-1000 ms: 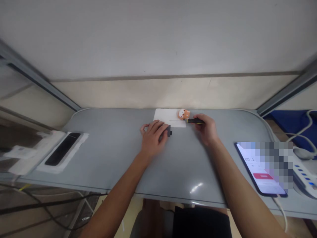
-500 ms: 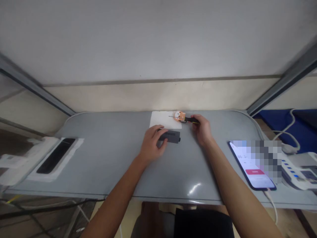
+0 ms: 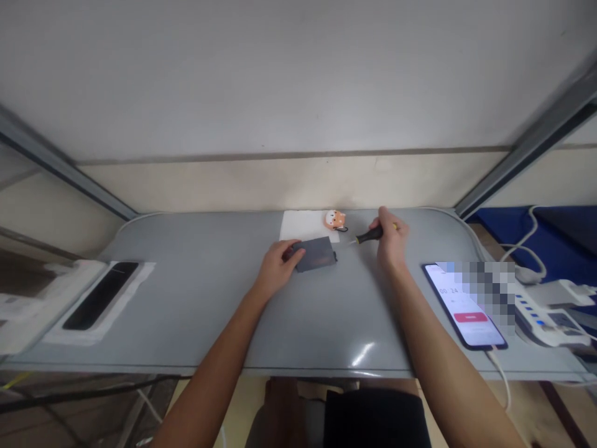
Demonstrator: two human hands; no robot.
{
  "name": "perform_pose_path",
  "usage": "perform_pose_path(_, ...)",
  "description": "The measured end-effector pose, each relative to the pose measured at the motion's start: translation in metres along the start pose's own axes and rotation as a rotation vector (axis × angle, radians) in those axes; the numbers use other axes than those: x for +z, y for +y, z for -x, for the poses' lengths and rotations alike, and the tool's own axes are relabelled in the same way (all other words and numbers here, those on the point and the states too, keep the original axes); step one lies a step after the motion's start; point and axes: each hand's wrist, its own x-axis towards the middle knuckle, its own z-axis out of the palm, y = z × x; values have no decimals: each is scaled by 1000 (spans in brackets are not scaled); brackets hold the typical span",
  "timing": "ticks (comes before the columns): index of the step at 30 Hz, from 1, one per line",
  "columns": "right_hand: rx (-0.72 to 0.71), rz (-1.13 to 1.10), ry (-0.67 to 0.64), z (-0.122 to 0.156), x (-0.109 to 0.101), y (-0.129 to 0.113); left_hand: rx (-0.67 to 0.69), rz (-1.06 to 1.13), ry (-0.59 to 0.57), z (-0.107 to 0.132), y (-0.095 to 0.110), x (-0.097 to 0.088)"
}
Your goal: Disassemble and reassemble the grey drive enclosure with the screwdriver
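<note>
Grey box [image 3: 316,255], nine-o'clock end pinched in left hand [image 3: 277,266]; screwdriver [image 3: 370,234], gripped in right hand [image 3: 392,239]; toy [image 3: 333,219], box's one o'clock.

- At four o'clock, on the lit phone [image 3: 459,302]: the digits "00 24" [image 3: 449,291], with blocky pixels hiding what lies toward three o'clock of them.
- On its red button [image 3: 470,317], toward five o'clock from the digits: small pale lettering, too blurred to read.

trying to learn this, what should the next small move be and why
Probably line up the screwdriver with the right end of the box: the right hand points it that way, and the left hand holds the other end. The tip is too blurred to show contact.
</note>
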Motion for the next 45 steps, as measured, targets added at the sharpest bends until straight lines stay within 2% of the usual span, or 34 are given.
perform_pose_path(2,-153,108,-53,8,-5,-15,9,-17,-12,-1,-1,-1)
perform_pose_path(4,-299,237,-159,18,-6,-31,14,-28,-35,-1,0,-1)
perform_pose_path(7,-568,335,-282,32,-1,-47,46,-53,-47,-1,0,-1)
perform_pose_path(10,-795,369,-281,38,6,-52,92,-71,-27,-1,-1,0)
perform_pose_path(12,-868,400,-265,39,9,-51,116,-79,-15,0,-2,2)
perform_pose_path(23,-945,466,-231,41,8,-51,159,-38,-51,3,4,2)
perform_pose_path(34,-806,406,-278,44,7,-51,228,-23,-28,4,6,3)
perform_pose_path(38,-775,379,-305,54,16,-48,237,-28,-15,4,8,3)
perform_pose_path(45,-879,382,-384,78,38,-40,221,-47,16,4,12,2)
